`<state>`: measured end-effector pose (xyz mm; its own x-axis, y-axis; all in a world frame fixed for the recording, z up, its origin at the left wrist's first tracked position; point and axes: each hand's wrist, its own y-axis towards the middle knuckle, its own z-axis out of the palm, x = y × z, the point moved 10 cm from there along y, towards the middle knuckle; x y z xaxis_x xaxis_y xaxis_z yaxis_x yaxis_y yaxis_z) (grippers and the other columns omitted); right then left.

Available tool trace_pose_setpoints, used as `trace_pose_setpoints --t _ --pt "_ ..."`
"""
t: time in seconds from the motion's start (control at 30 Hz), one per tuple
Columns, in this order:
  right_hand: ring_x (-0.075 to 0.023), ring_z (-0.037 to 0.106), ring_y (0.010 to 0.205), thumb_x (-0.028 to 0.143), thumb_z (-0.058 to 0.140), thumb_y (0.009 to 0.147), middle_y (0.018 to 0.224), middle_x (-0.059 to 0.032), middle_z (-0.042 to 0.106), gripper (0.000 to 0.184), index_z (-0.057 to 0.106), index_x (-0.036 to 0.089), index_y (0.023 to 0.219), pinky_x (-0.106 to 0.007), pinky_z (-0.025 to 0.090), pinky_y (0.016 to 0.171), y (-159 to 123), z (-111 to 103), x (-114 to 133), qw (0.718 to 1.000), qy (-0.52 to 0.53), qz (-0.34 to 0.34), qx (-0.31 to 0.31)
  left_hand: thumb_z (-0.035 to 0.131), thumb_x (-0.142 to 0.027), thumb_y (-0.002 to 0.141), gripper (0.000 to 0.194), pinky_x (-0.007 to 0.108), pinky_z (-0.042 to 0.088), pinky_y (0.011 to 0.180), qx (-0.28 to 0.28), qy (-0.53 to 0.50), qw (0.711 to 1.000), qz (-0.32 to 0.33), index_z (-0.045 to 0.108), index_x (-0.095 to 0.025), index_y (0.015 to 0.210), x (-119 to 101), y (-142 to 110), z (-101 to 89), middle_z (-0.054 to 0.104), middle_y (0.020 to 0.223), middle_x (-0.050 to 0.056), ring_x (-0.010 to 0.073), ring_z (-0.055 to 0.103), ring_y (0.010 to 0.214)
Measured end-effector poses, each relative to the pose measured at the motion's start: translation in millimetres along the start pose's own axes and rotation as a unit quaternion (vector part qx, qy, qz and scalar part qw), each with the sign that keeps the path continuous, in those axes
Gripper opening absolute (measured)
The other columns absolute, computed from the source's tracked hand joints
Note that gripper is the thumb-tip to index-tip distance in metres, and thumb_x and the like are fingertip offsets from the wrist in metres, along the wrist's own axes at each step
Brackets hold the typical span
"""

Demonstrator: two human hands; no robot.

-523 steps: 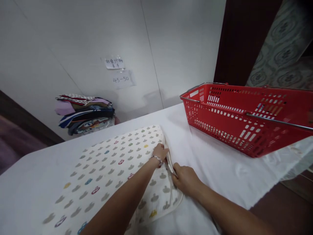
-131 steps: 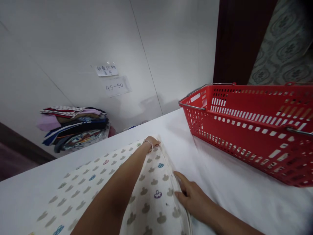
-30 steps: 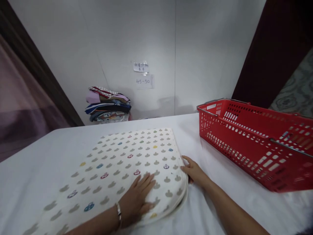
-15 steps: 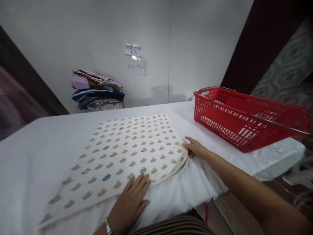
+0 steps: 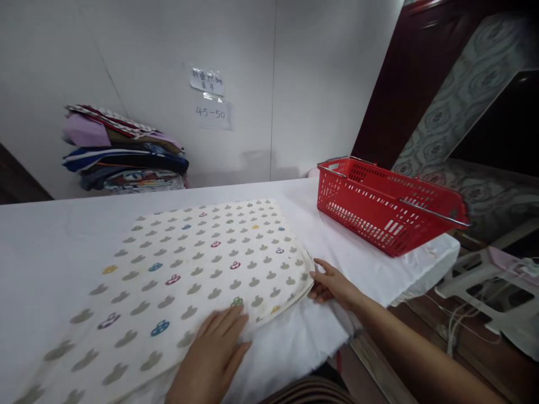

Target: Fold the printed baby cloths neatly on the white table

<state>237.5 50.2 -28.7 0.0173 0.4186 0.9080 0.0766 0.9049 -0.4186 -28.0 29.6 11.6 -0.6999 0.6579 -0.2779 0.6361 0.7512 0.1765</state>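
Note:
A folded cream cloth [image 5: 189, 269] printed with grey and coloured bunny shapes lies flat on the white-covered table [image 5: 50, 224]. My left hand [image 5: 213, 356] rests flat on the cloth's near edge, fingers stretched out. My right hand [image 5: 332, 286] touches the cloth's right corner, its fingers curled at the edge of the layers. Whether they pinch the fabric is unclear.
A red plastic basket [image 5: 383, 205] with metal handles sits at the table's right end. A stack of folded fabrics [image 5: 122, 148] stands against the white wall at the back left, under paper labels [image 5: 208, 98]. A white stool [image 5: 492, 280] stands on the floor to the right.
My left hand has slid back from the middle of the cloth to its near edge. The view has pulled back and swung right; my right hand stays at the corner.

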Motion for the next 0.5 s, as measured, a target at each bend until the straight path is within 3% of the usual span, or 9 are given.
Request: trace_pose_setpoints --t 0.13,0.23,0.37,0.5 --pt "-0.0179 0.062 0.056 0.043 0.058 0.080 0.069 -0.0029 0.062 0.074 0.016 0.019 0.136 -0.025 0.048 0.045 -1.5 2.7 -1.2 0.999 0.034 -0.026 -0.006 0.050 -0.039 0.079 0.044 0.040 0.038 0.091 0.026 -0.047 0.998 0.027 0.047 -0.024 0.121 -65.3 64.1 2.0 0.055 0.119 0.005 0.0236 0.049 0.106" --pt "-0.0175 0.063 0.057 0.046 0.058 0.080 0.074 -0.0042 0.062 0.073 0.017 0.019 0.135 -0.023 0.047 0.044 -7.2 3.1 -4.6 0.998 0.058 -0.036 -0.009 0.054 -0.037 0.075 0.042 0.039 0.042 0.080 0.037 -0.047 0.998 0.021 0.049 -0.022 0.114 -93.8 101.0 16.4 0.057 0.107 0.006 0.0244 0.051 0.095" --pt "-0.0161 0.061 0.055 0.042 0.060 0.076 0.080 -0.0061 0.063 0.067 0.026 0.018 0.129 -0.021 0.044 0.040 -17.6 -0.4 -10.0 0.998 0.045 -0.042 -0.007 0.046 -0.026 0.079 0.020 0.034 0.041 0.076 0.061 -0.050 0.997 -0.006 0.055 -0.020 0.096 -94.7 121.3 37.9 0.058 0.097 0.005 0.0221 0.052 0.092" --pt "-0.0132 0.057 0.048 0.039 0.059 0.070 0.073 -0.0025 0.060 0.043 0.045 0.015 0.103 -0.019 0.040 0.035 -18.5 -1.9 -14.5 0.998 0.038 -0.052 -0.011 0.044 -0.026 0.080 0.016 0.029 0.039 0.073 0.060 -0.114 0.991 -0.047 0.057 -0.020 0.086 -77.7 124.0 41.9 0.060 0.090 0.003 0.0181 0.054 0.085"
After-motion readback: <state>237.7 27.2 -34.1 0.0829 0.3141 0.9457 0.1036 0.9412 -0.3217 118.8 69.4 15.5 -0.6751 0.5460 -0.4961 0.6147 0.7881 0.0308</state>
